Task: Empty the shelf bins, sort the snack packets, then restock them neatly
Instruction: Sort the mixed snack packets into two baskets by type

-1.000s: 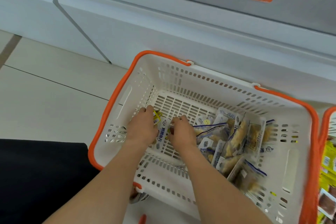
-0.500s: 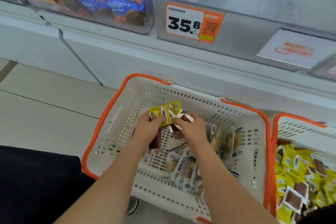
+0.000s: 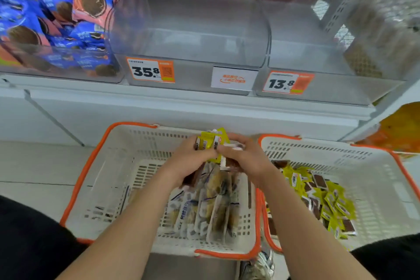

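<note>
Head view: clutching a bunch of yellow snack packets [image 3: 210, 142] in left hand [image 3: 188, 161] and right hand [image 3: 246, 161], fingers curled round it, hands touching, above the left basket [image 3: 91, 166] of clear-wrapped packets [image 3: 218, 207]. Alongside, touching it, right basket [image 3: 386, 166] with loose yellow packets [image 3: 329, 202].

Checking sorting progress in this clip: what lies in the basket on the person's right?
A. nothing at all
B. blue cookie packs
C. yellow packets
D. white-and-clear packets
C: the right basket holds a loose heap of yellow packets, while the white-and-clear packets lie in the left basket.
</note>
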A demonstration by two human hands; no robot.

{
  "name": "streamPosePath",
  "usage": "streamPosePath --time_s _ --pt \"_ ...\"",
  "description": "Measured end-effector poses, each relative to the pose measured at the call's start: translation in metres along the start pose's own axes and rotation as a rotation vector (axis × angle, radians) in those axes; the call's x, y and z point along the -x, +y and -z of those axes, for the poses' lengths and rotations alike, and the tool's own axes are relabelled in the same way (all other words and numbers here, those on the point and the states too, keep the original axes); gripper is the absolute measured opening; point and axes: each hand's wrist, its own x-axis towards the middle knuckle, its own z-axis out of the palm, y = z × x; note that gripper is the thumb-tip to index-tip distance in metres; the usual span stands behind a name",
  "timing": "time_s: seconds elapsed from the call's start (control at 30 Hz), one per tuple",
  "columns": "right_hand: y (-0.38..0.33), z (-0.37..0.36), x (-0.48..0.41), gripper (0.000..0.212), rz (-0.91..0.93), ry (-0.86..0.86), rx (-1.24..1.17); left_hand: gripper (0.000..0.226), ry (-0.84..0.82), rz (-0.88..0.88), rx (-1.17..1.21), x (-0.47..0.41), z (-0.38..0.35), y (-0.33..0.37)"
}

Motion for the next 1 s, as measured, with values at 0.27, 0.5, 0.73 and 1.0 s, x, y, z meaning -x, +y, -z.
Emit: streamPosePath --time_s 0.27,0.5,0.73,1.0 --pt "0.001 0.134 0.048 0.021 -0.147 0.544 0.265 0.078 -0.069 0.041 -0.289 -0.005 -0.112 0.035" --pt "0.028 0.155 0.042 0.059 -0.347 0.566 0.481 0.071 -0.079 0.080 -0.202 -0.005 -0.207 0.037" --pt "0.028 0.095 0.025 0.035 0.054 0.415 0.669 0.019 0.016 -0.210 -0.531 -0.004 -0.135 -0.022" --pt "0.096 0.018 0.017 0.080 -0.146 0.375 0.969 0.096 -0.148 0.191 -0.691 0.025 -0.028 -0.130"
